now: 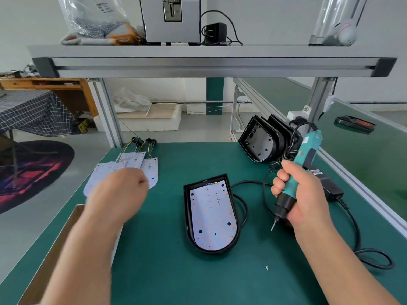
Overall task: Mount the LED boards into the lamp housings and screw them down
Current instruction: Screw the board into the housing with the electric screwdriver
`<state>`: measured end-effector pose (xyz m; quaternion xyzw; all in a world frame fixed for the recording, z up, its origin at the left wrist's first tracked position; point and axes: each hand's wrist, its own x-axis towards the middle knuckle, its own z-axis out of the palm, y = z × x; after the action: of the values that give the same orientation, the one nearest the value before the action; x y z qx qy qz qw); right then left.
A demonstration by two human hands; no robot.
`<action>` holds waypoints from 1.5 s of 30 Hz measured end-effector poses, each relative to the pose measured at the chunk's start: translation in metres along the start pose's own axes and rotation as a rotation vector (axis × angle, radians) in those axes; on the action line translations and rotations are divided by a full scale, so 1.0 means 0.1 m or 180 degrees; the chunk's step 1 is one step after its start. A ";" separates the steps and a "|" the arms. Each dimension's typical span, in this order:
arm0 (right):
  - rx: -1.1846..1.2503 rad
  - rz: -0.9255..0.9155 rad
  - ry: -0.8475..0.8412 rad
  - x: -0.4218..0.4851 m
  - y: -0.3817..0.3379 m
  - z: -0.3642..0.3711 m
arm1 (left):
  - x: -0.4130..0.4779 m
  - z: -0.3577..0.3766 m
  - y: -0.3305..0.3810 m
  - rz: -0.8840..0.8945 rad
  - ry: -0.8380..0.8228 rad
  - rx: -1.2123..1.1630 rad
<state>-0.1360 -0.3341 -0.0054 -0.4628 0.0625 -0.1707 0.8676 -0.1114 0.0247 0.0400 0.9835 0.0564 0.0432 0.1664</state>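
At the desk's left edge sits an open cardboard box. Just past it the left hand hovers over the spare boards, fingers curled in. It is blurred, so I cannot tell whether it pinches anything. In the middle lies 1 black housing with a white board seated inside it.

To the right, the right hand is wrapped round a teal screwdriver, bit pointing down and well clear of the board. This looks like the screwing step. Next the bit needs a screw and must line up square over a hole. 1 loose screw lies on the green desk nearby.

Empty housings lean stacked at the back right. A grey shelf runs overhead, and a dark rug covers the floor at far left.
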 end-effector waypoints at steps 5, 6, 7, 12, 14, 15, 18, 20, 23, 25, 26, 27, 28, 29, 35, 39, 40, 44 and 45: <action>0.0050 0.0023 -0.0010 0.03 0.04 0.00 | -0.02 -0.15 -0.60 -0.0684 -0.0515 0.0083; 0.0058 0.0025 -0.0016 0.03 0.05 0.00 | -0.04 -0.12 -0.63 -0.0743 -0.0778 0.0023; 0.0057 0.0029 -0.0015 0.03 0.06 0.00 | -0.04 -0.09 -0.64 -0.0744 -0.0973 0.0014; 0.0033 0.0020 -0.0041 0.04 0.06 0.00 | -0.06 -0.03 -0.61 -0.0637 -0.0957 -0.0106; 0.0025 0.0001 -0.0071 0.04 0.06 -0.01 | -0.07 -0.02 -0.60 -0.0619 -0.0922 -0.0157; 0.0021 -0.0002 -0.0084 0.04 0.06 -0.01 | -0.06 -0.01 -0.61 -0.0614 -0.0902 -0.0177; 0.0000 -0.0012 -0.0094 0.04 0.06 -0.01 | -0.05 0.03 -0.67 -0.0638 -0.0838 -0.0370; -0.0010 -0.0014 -0.0080 0.05 0.06 -0.01 | -0.03 0.06 -0.73 -0.0660 -0.0807 -0.0461; -0.0002 -0.0024 -0.0091 0.04 0.06 -0.01 | 0.02 0.09 -0.79 -0.0748 -0.0772 -0.0575; 0.0004 -0.0026 -0.0107 0.04 0.05 0.00 | 0.04 0.09 -0.81 -0.0802 -0.0741 -0.0667; -0.0003 -0.0023 -0.0112 0.04 0.05 0.00 | 0.04 0.08 -0.81 -0.0841 -0.0759 -0.0723; -0.0014 -0.0019 -0.0113 0.03 0.05 0.00 | 0.04 0.07 -0.81 -0.0877 -0.0784 -0.0800; -0.0025 -0.0017 -0.0111 0.03 0.05 0.01 | 0.02 0.06 -0.80 -0.0896 -0.0796 -0.0873; -0.0032 -0.0016 -0.0109 0.03 0.05 0.01 | 0.01 0.06 -0.80 -0.0897 -0.0781 -0.0940; -0.0052 -0.0035 -0.0097 0.02 0.05 0.01 | 0.00 0.07 -0.80 -0.0926 -0.0588 -0.1417; -0.0063 -0.0050 -0.0102 0.02 0.06 0.01 | 0.00 0.08 -0.85 -0.0963 -0.0580 -0.1668; -0.0055 -0.0055 -0.0103 0.02 0.06 0.00 | 0.01 0.08 -0.87 -0.0913 -0.0493 -0.1702; -0.0055 -0.0058 -0.0102 0.03 0.06 0.01 | 0.02 0.02 -0.81 -0.0654 -0.0031 -0.2198; -0.0056 -0.0057 -0.0108 0.03 0.06 0.01 | 0.01 -0.02 -0.74 -0.0589 0.0007 -0.2703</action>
<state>-0.1318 -0.3309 -0.0098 -0.4738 0.0451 -0.1700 0.8629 -0.1180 0.0951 0.0173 0.8185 0.1217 0.0485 0.5593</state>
